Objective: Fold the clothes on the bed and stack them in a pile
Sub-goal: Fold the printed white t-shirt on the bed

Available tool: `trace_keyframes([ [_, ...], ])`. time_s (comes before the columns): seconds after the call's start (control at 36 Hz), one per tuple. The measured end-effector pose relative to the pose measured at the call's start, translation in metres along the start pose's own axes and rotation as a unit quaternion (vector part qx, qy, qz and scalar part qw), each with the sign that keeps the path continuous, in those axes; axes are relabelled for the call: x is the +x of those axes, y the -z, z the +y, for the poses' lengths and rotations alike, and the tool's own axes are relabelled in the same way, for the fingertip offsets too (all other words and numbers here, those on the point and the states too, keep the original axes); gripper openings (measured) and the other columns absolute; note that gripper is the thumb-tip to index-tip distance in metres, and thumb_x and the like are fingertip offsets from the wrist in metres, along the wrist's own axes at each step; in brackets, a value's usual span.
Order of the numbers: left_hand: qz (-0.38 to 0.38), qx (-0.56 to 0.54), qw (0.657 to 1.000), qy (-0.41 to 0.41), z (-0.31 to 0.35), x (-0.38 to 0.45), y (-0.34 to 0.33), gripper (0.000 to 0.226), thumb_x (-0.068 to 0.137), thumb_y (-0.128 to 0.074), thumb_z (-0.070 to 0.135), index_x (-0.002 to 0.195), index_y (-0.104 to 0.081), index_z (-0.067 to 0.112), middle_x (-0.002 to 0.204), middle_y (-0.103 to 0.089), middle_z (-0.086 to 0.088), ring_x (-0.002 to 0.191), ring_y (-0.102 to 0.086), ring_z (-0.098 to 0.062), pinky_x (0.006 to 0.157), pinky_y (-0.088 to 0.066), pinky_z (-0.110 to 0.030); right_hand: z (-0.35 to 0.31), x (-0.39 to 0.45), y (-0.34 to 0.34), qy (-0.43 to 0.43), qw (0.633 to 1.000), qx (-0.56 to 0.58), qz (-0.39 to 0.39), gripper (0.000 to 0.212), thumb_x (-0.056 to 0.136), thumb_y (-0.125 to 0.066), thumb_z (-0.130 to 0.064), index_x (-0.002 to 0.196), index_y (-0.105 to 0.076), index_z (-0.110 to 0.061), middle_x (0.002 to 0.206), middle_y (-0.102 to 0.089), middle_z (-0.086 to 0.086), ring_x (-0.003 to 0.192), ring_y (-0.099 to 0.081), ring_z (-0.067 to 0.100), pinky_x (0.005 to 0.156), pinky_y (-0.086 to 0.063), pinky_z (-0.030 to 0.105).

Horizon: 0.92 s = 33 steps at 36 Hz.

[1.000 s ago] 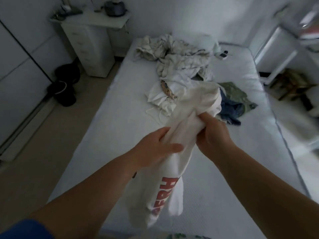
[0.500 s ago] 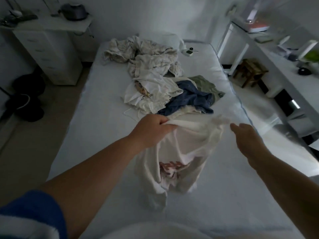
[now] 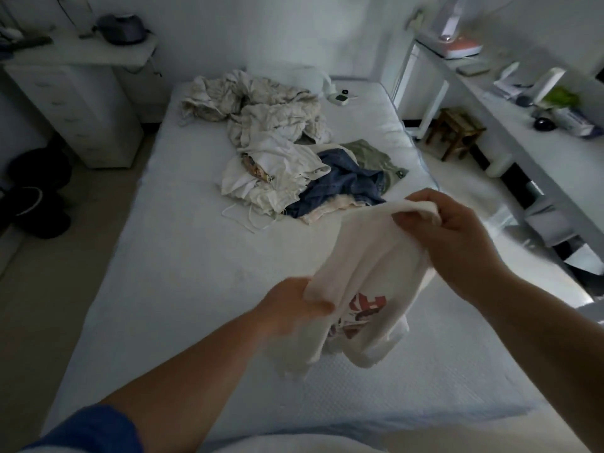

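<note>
A white T-shirt with red lettering (image 3: 366, 276) hangs bunched above the near half of the bed (image 3: 183, 256). My left hand (image 3: 291, 307) grips its lower left edge. My right hand (image 3: 447, 237) pinches a corner of the shirt higher up and to the right. Beyond the shirt lies a loose heap: white garments (image 3: 271, 178), a blue denim piece (image 3: 343, 184), an olive green piece (image 3: 372, 155) and a pale pink piece (image 3: 327, 209). A crumpled cream sheet or garment (image 3: 255, 106) lies near the head of the bed.
A white drawer unit (image 3: 75, 103) stands left of the bed, with dark bags (image 3: 36, 191) on the floor beside it. To the right are a wooden stool (image 3: 456, 130) and a long white desk (image 3: 523, 103) with small items. A small device (image 3: 341, 98) lies by the pillow.
My right hand, free half a second ago, has taken hold of a shirt corner and raised it. My left hand has dropped lower along the shirt, which is now stretched between both hands.
</note>
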State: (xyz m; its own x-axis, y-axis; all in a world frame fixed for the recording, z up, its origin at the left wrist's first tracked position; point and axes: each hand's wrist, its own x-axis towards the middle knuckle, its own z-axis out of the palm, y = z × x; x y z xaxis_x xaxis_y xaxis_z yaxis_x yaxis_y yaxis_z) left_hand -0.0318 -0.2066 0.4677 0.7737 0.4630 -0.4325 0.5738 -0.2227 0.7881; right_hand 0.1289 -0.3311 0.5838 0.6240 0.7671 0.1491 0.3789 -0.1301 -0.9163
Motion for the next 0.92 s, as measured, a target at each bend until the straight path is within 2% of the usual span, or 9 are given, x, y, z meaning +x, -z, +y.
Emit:
trace_keyframes([
  [0.08,0.031,-0.032,0.999,0.026,-0.014,-0.003,-0.025,0.030,0.080,-0.068,0.037,0.101,-0.068,0.016,0.097,-0.070,-0.003,0.086,-0.066,-0.018,0.077,-0.051,-0.033,-0.007,-0.006,0.024,0.006,1.000,-0.002,-0.007,0.019,0.081,-0.067,-0.025,0.068,-0.065,-0.039,0.069,-0.062,-0.018,0.065,-0.054,-0.004,0.062,-0.044,0.022],
  [0.14,0.062,-0.014,0.998,0.017,-0.015,-0.002,-0.029,0.017,0.082,-0.067,0.033,0.082,-0.066,0.017,0.079,-0.066,0.001,0.071,-0.062,-0.013,0.063,-0.045,-0.024,-0.004,-0.011,0.043,-0.001,1.000,-0.013,0.014,0.020,0.080,-0.066,-0.026,0.066,-0.065,-0.041,0.068,-0.062,-0.019,0.063,-0.055,-0.006,0.064,-0.045,0.024],
  [0.25,0.139,0.007,0.990,0.008,-0.009,-0.005,-0.023,0.040,0.080,-0.071,0.034,0.054,-0.044,0.020,0.052,-0.042,0.008,0.048,-0.040,-0.007,0.047,-0.027,-0.020,0.008,-0.026,0.103,-0.034,0.993,0.019,0.110,0.031,0.080,-0.068,-0.020,0.060,-0.067,-0.044,0.062,-0.062,-0.023,0.060,-0.055,-0.008,0.064,-0.041,0.028],
  [0.36,0.157,0.023,0.987,-0.010,0.012,-0.007,-0.026,0.035,0.082,-0.069,0.034,0.056,-0.048,0.022,0.052,-0.045,0.010,0.049,-0.041,-0.006,0.050,-0.029,-0.022,0.026,-0.049,0.161,-0.027,0.989,-0.027,0.142,0.022,0.076,-0.073,-0.019,0.063,-0.069,-0.036,0.068,-0.063,-0.013,0.072,-0.056,0.010,0.065,-0.044,0.029],
  [0.5,0.190,-0.093,0.976,-0.042,0.057,-0.012,-0.043,0.013,0.087,-0.064,0.031,0.075,-0.060,0.035,0.077,-0.061,0.016,0.070,-0.057,-0.001,0.063,-0.044,-0.021,0.043,-0.072,0.217,-0.033,0.987,-0.016,0.158,0.013,0.078,-0.072,-0.016,0.069,-0.068,-0.026,0.053,-0.059,-0.016,0.050,-0.051,0.000,0.046,-0.041,0.015],
  [0.64,0.199,-0.212,0.954,-0.081,0.104,-0.023,-0.049,0.028,0.091,-0.057,0.024,0.071,-0.071,0.038,0.077,-0.068,0.024,0.073,-0.063,0.007,0.060,-0.044,-0.012,0.053,-0.081,0.267,-0.045,0.992,-0.020,0.118,0.015,0.077,-0.072,-0.022,0.068,-0.072,-0.034,0.060,-0.064,-0.013,0.053,-0.056,0.000,0.047,-0.043,0.009],
  [0.69,0.191,-0.183,0.959,-0.101,0.121,-0.028,-0.049,0.018,0.093,-0.054,0.025,0.087,-0.070,0.032,0.094,-0.068,0.014,0.087,-0.061,0.000,0.071,-0.044,-0.013,0.052,-0.082,0.279,-0.069,0.993,-0.018,0.095,0.003,0.071,-0.075,-0.030,0.072,-0.073,-0.032,0.064,-0.067,-0.009,0.056,-0.058,0.003,0.050,-0.046,0.011],
  [0.81,0.197,0.014,0.974,-0.115,0.147,-0.038,-0.047,0.029,0.098,-0.045,0.025,0.117,-0.064,0.013,0.121,-0.059,-0.007,0.109,-0.051,-0.016,0.083,-0.030,-0.014,0.054,-0.083,0.297,-0.109,0.992,-0.038,0.059,0.016,0.066,-0.074,-0.033,0.075,-0.073,-0.020,0.076,-0.068,0.006,0.069,-0.061,0.021,0.056,-0.052,0.017],
  [0.92,0.178,0.068,0.977,-0.091,0.158,-0.042,-0.041,0.017,0.086,-0.062,0.039,0.102,-0.063,0.030,0.102,-0.059,0.009,0.089,-0.053,-0.007,0.072,-0.038,-0.022,0.051,-0.088,0.303,-0.099,0.993,-0.048,0.048,0.006,0.080,-0.069,-0.019,0.079,-0.069,-0.014,0.081,-0.064,0.013,0.073,-0.058,0.025,0.066,-0.051,0.028],
])
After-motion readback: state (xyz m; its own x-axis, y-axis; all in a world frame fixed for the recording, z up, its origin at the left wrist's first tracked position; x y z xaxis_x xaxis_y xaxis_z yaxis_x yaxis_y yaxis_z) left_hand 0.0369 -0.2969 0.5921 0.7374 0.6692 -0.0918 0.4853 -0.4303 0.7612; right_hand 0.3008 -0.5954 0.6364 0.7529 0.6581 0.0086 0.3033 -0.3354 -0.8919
